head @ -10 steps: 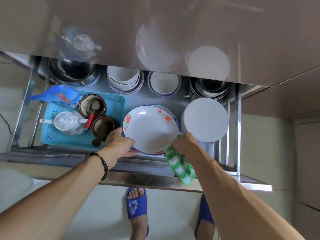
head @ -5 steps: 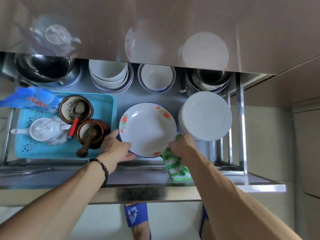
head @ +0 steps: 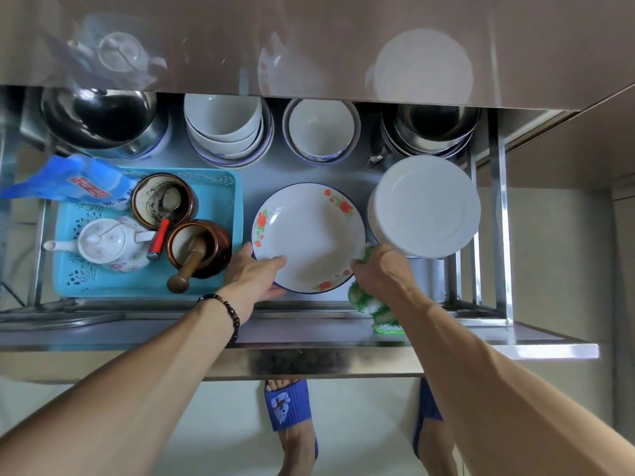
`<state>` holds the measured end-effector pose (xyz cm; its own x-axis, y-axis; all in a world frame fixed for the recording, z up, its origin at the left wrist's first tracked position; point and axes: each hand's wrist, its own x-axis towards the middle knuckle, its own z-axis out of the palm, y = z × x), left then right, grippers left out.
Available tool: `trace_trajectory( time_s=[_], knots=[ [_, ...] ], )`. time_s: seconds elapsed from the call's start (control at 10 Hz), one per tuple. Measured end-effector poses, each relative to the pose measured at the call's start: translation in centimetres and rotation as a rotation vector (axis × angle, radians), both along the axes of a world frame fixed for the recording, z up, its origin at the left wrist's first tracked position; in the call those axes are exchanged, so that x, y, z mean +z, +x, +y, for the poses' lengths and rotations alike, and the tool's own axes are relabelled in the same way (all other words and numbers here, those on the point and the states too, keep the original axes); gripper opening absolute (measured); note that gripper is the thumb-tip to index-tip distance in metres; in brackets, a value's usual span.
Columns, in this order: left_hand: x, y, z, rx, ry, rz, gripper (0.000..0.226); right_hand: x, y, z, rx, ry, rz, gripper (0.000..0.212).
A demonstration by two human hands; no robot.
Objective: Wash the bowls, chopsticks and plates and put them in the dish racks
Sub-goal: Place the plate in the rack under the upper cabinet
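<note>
On the steel rack shelf (head: 309,333), both hands pinch the floral plate (head: 309,235), left hand (head: 254,269) at seven o'clock, right hand (head: 378,266), also clutching the green cloth (head: 367,300), at four; a loose grip could knock it against the white plate stack (head: 426,206).

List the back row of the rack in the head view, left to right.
Steel bowl → tilted stack of white bowls → white bowls with blue rims → steel bowl stack.
</note>
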<state>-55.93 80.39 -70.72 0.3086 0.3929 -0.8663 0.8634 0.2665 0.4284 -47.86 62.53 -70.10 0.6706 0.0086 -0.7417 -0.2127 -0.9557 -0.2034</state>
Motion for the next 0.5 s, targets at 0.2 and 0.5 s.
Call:
trace_trajectory(
  time_s=[0.2, 0.5],
  knots=[
    [0.2, 0.3, -0.3, -0.02, -0.052, 0.003, 0.047, 0.9, -0.6, -1.0, -0.076, 0.002, 0.05, 0.067],
    [3.7, -0.3, -1.1, -0.259, 0.086, 0.044, 0.073, 3.8, -1.2, -0.6, -0.575, 0.403, 0.091, 0.048]
  ],
)
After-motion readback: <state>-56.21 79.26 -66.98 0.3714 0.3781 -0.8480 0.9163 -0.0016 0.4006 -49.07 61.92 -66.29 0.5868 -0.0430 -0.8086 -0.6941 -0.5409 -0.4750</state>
